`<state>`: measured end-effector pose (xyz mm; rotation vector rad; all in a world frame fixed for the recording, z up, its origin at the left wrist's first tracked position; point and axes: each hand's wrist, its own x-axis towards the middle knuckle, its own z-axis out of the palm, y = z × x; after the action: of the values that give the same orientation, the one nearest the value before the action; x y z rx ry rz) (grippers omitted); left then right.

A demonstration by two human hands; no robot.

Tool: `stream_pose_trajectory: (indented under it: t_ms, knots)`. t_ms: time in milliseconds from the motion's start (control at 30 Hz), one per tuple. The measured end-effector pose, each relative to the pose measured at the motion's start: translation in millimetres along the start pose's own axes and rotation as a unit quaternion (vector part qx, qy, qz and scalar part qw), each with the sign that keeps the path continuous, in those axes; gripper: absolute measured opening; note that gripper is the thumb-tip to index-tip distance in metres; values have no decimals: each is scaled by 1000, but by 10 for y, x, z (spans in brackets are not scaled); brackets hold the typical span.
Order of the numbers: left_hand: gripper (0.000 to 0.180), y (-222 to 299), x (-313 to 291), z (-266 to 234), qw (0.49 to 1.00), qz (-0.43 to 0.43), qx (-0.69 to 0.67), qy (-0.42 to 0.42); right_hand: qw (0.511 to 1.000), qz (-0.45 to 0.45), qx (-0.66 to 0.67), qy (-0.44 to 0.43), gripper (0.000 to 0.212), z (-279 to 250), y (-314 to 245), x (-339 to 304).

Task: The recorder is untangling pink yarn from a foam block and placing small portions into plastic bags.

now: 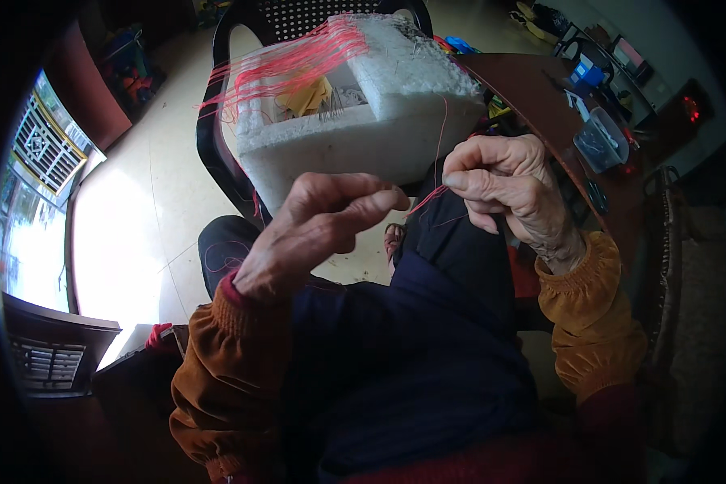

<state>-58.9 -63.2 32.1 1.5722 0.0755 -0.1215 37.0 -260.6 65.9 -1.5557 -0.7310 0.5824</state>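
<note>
My right hand (508, 185) is closed in a pinch on a small bundle of red threads (429, 200). The loose ends slant down toward my left hand (319, 226), whose thumb and forefinger are pressed together. What lies between those fingertips is too small to make out. A single red strand (443, 129) rises from my right fingers to the edge of a white foam box (298, 153), just beyond both hands. Many long pink-red threads (298, 64) are draped across the box's top. Inside its opening are yellow paper (305, 98) and thin needle-like pieces (331, 106).
The box rests on a black plastic chair (206, 137). To the right stands a brown table (524, 89) with a clear plastic tub (601, 145) and a blue object (586, 71). My dark-clothed lap (403, 323) is below the hands. Bright light falls on the floor (129, 218) at left.
</note>
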Motion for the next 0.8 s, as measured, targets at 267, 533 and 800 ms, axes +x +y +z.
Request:
stream_pose_trajectory:
  t_ms: [267,533,800]
  knots:
    - [19,-82,59,84,997,2,-27,-79,1000,3,-26,-3,11,-29,35,-1]
    - [15,-169,67,74,992,11,-101,-79,999,-7,-40,-14,12,-1,67,26]
    - [8,-221,80,294,933,115,-341,-18,1000,-12,-14,-19,10,118,112,17]
